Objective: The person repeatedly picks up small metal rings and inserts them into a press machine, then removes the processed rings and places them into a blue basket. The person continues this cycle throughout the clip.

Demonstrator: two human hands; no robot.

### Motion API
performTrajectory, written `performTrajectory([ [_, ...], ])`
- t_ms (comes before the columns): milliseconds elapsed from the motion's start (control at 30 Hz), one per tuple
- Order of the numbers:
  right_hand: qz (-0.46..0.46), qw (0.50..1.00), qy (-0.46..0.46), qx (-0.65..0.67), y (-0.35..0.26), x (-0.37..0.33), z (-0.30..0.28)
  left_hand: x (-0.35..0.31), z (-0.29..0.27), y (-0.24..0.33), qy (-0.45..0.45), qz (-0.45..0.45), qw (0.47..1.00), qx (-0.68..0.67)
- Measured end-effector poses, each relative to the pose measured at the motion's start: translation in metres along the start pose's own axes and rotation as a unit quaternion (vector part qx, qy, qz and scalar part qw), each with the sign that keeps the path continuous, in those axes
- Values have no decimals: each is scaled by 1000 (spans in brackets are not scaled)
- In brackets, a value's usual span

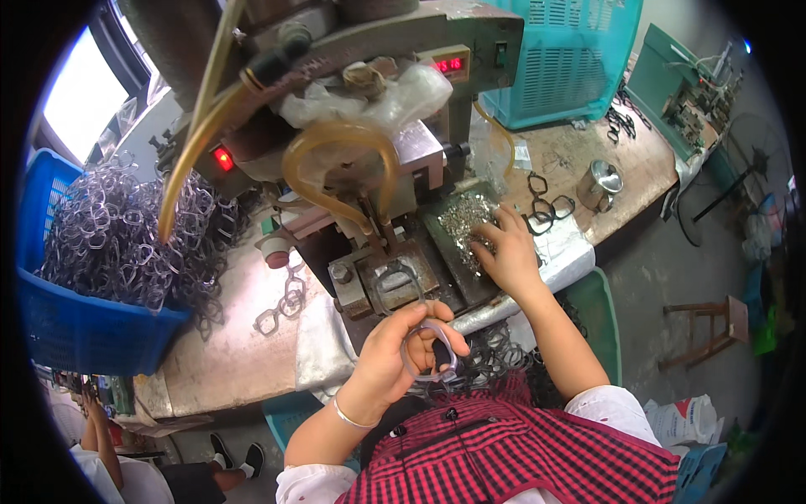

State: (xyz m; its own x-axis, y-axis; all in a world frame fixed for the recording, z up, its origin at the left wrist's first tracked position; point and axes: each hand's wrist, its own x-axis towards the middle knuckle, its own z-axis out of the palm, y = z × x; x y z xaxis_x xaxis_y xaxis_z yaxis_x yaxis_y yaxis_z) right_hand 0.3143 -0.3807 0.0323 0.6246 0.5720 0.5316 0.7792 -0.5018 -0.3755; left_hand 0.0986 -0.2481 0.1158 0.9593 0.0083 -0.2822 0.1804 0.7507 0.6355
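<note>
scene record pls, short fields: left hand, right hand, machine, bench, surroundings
left hand: left hand holds a clear eyeglass frame in front of the machine
right hand: right hand fingers in a tray of small metal parts
machine: bench machine, amber hose, a frame on its fixture
bench: loose dark frames, metal cup
surroundings: blue basket heaped with frames, wooden stool

Left hand (401,349) raised near the chest, fingers curled closed in a grip, bangle on the wrist, right arm stretched forward, right hand (506,252) palm down, fingertips (480,242) spread and pressing.
</note>
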Motion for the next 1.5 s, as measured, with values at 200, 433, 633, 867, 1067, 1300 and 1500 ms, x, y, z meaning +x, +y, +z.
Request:
performTrajectory([
  [200,-16,998,46,37,3,-3,13,2,4,-1,21,19,1000,11],
  [433,-109,993,19,-51,-2,20,28,-6,-10,-4,-23,-34,998,53],
  [633,102,965,55,234,-6,7,2,-68,-50,3,361,302,725,503],
  [867,154,946,34,284,-25,8,-4,-61,-200,45,574,61,317,753],
  [1067,127,965,111,203,-7,-24,-26,-63,-228,31,567,280,518,576],
  [1300,14,921,4,389,-85,11,-49,-57,-180,45,321,380,868,2],
  [1500,94,859,-14,503,-110,21,-10,-24,-176,16,342,408,845,53],
])
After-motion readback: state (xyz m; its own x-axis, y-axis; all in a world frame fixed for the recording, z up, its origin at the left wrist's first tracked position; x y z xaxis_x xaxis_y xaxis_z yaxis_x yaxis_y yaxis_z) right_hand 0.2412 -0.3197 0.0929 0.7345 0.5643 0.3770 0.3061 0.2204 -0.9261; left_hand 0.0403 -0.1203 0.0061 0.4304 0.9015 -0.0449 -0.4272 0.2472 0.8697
